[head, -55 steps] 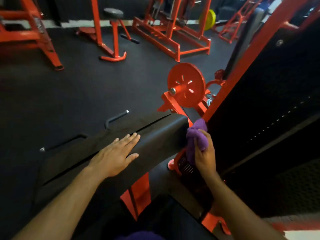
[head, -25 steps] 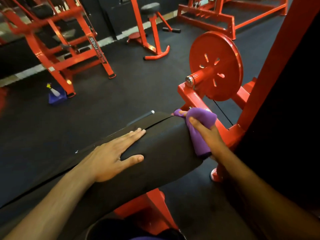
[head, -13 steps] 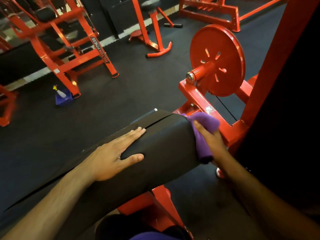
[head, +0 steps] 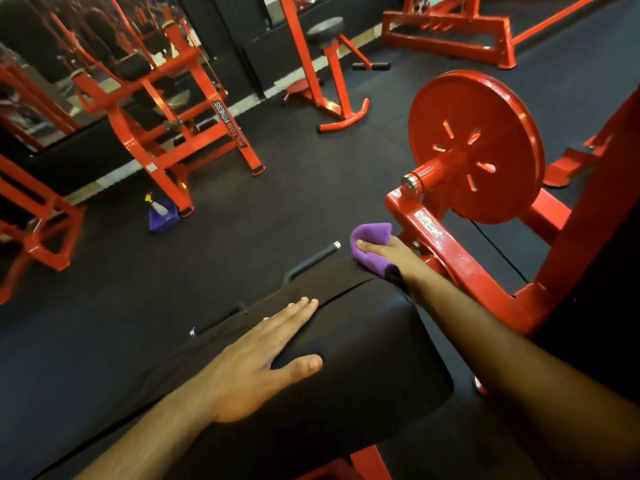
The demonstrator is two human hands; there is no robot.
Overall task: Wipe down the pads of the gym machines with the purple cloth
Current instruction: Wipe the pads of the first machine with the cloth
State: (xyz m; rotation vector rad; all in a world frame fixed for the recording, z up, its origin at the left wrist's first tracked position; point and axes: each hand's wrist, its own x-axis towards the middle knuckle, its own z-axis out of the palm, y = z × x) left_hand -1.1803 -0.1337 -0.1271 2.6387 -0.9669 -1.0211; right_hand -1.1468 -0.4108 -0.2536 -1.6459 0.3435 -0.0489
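hands at work on a black pad (head: 346,368) of a red gym machine (head: 460,258): the left hand (head: 256,362) lies flat on top, fingers straight, holding nothing, while the right hand (head: 391,254) presses a purple cloth (head: 372,239) on the pad's far end, fingers on it, its grip hidden, beside a red weight plate (head: 485,133). a spray bottle (head: 157,207) stands on the floor (head: 277,188) beyond.
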